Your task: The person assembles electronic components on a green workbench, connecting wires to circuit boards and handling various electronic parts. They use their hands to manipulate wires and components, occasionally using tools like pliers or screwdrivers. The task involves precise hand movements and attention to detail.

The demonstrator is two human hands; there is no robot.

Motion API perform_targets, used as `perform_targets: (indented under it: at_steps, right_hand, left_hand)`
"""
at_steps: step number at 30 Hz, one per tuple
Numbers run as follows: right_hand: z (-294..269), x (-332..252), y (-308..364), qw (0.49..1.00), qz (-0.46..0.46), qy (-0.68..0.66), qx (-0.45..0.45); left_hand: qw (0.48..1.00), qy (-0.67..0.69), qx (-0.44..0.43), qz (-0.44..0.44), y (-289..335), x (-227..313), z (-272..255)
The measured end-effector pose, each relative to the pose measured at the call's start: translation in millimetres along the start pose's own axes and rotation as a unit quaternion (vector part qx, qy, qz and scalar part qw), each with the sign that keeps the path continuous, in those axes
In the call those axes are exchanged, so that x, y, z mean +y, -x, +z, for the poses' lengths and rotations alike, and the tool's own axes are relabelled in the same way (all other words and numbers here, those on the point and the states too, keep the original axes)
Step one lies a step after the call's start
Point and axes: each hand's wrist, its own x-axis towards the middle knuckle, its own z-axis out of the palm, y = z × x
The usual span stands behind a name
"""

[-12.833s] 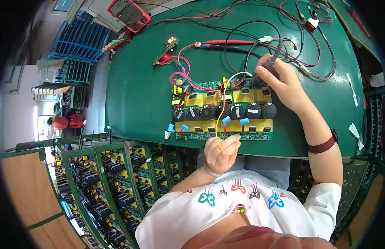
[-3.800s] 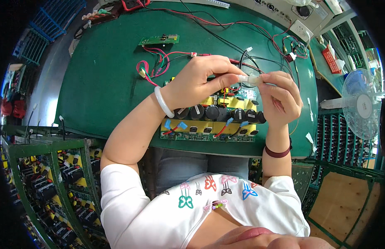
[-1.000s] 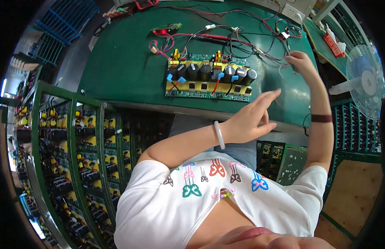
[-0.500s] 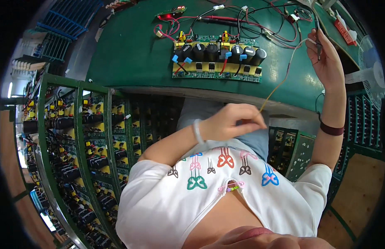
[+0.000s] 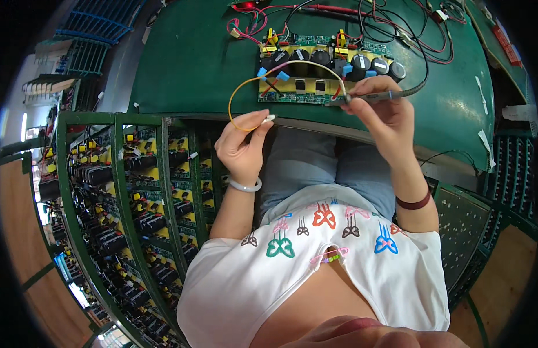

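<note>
My left hand [image 5: 243, 145] is closed in a pinch on a small white connector [image 5: 269, 119], just off the near edge of the bench. A thin wire [image 5: 231, 104], yellow turning white, arcs from the connector up to the grey probe [image 5: 386, 94]. That pen-shaped probe sits between the thumb and fingers of my right hand [image 5: 380, 107], its tip pointing left. Behind both hands lies a long circuit board [image 5: 308, 87] with large black capacitors, yellow parts and blue-sleeved wire ends. My right hand and the probe overlap the board's right end; contact with it I cannot tell.
Red and black cables [image 5: 391, 29] tangle at the back right of the green bench [image 5: 182, 69]. A small board with a red light [image 5: 244, 6] sits at the back. Left of me stands a green rack [image 5: 121, 185] full of similar boards.
My right hand has come down and left with the probe, from the bench's right side to the board. My left hand has moved left and now holds the white connector up.
</note>
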Motion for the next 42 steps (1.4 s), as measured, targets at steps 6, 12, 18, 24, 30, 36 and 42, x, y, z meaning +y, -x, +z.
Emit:
perform_targets:
  at_steps: [6, 12, 18, 24, 30, 36, 42]
  right_hand:
    - [22.4, 36.4, 2.1, 0.989, -0.099, 0.091, 0.068]
    - [23.6, 44.6, -1.2, 0.953, -0.203, 0.219, 0.052]
    - [24.7, 43.0, -4.9, 0.923, -0.244, 0.296, -0.033]
    - [26.6, 46.1, -3.3, 0.916, -0.253, 0.309, -0.027]
    - [26.5, 47.3, -3.6, 0.914, -0.258, 0.313, -0.025]
    - [27.5, 43.9, -3.9, 0.903, -0.262, 0.337, -0.042]
    - [26.2, 44.3, -4.5, 0.896, -0.268, 0.35, -0.052]
  left_hand:
    - [0.986, -0.092, -0.02, 0.137, -15.2, -13.6, 17.2]
    - [0.977, -0.113, -0.025, 0.179, -11.8, -28.3, 23.8]
    - [0.97, -0.117, -0.017, 0.213, -13.0, -33.1, 26.9]
    - [0.967, -0.121, -0.01, 0.222, -10.7, -42.0, 29.4]
    - [0.963, -0.129, -0.023, 0.235, -12.7, -41.7, 28.5]
    - [0.961, -0.126, -0.047, 0.241, -18.9, -37.9, 26.7]
    - [0.96, -0.124, -0.062, 0.244, -23.2, -35.5, 24.5]
